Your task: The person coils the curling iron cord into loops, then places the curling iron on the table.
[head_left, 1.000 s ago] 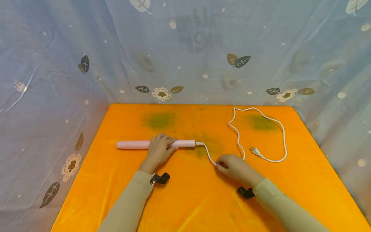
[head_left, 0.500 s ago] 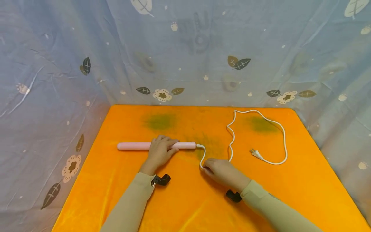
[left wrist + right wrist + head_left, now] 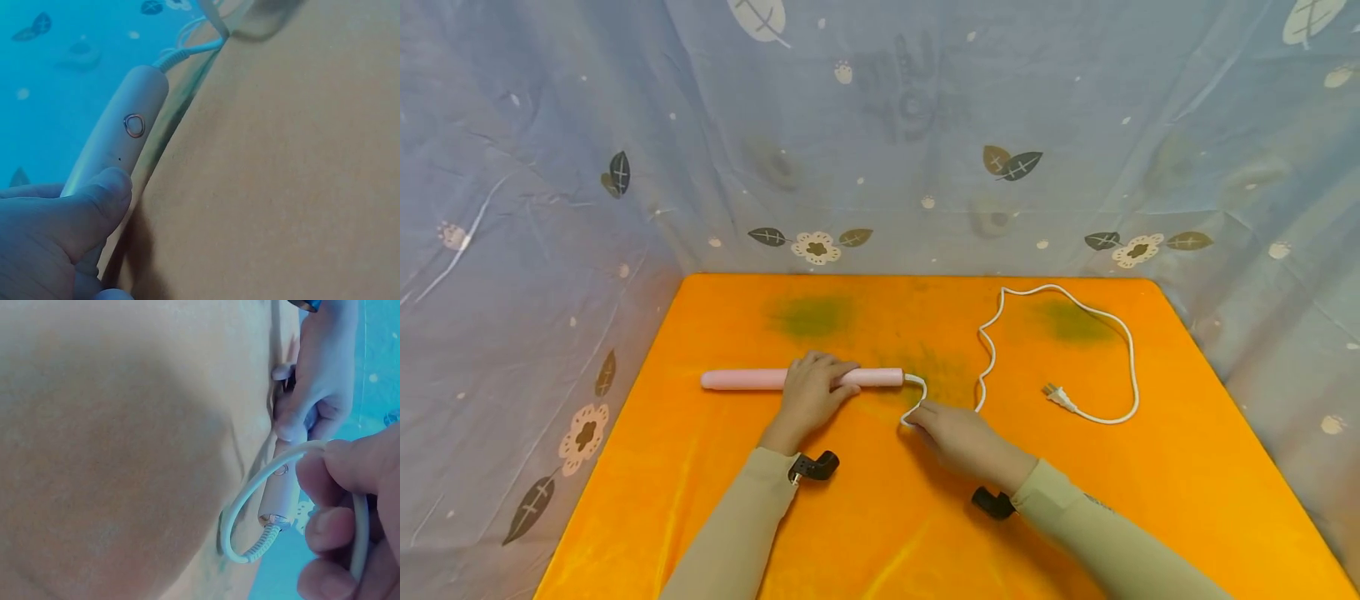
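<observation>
A slim pink hair straightener lies across the orange table in the head view. My left hand grips it around the middle, with the thumb along its handle in the left wrist view. A ring-shaped button shows on the handle near the cord end. My right hand pinches the white cord between thumb and forefinger, a short way from the handle. That short stretch bends in a loop, and the cord passes on through the curled fingers in the right wrist view.
The rest of the cord winds over the right side of the orange table, ending in a two-pin plug. A patterned blue-grey curtain hangs behind and beside the table. Black wrist cameras sit at both cuffs.
My right hand has moved left, towards the handle, with the cord, bending the short stretch into a tight loop. The cord behind it has been drawn left. My left hand stays on the hair straightener.
</observation>
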Action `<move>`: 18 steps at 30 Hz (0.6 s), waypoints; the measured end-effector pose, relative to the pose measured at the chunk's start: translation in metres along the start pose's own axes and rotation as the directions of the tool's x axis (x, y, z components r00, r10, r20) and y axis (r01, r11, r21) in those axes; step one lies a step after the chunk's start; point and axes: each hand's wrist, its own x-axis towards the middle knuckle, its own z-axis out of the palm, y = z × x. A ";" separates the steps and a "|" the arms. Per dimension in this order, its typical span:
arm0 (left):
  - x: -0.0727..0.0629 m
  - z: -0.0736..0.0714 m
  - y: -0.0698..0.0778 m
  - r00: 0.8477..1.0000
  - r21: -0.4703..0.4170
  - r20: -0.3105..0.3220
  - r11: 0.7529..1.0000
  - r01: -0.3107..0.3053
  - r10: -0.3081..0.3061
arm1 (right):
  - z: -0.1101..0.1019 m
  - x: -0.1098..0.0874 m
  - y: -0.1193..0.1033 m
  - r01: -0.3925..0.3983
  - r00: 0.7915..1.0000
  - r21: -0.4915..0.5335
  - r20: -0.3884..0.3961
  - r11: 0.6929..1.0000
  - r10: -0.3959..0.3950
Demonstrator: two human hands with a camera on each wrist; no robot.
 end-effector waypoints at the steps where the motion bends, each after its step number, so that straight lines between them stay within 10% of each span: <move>1: 0.000 0.000 -0.001 1.000 0.000 -0.001 1.000 -0.002 0.002 | 0.000 0.001 0.000 -0.016 1.000 0.001 -0.003 1.000 0.016; 18: 0.000 -0.004 -0.003 0.999 -0.001 0.015 0.999 -0.034 0.034 | -0.002 0.027 0.011 0.040 0.981 0.048 -0.193 0.998 -0.030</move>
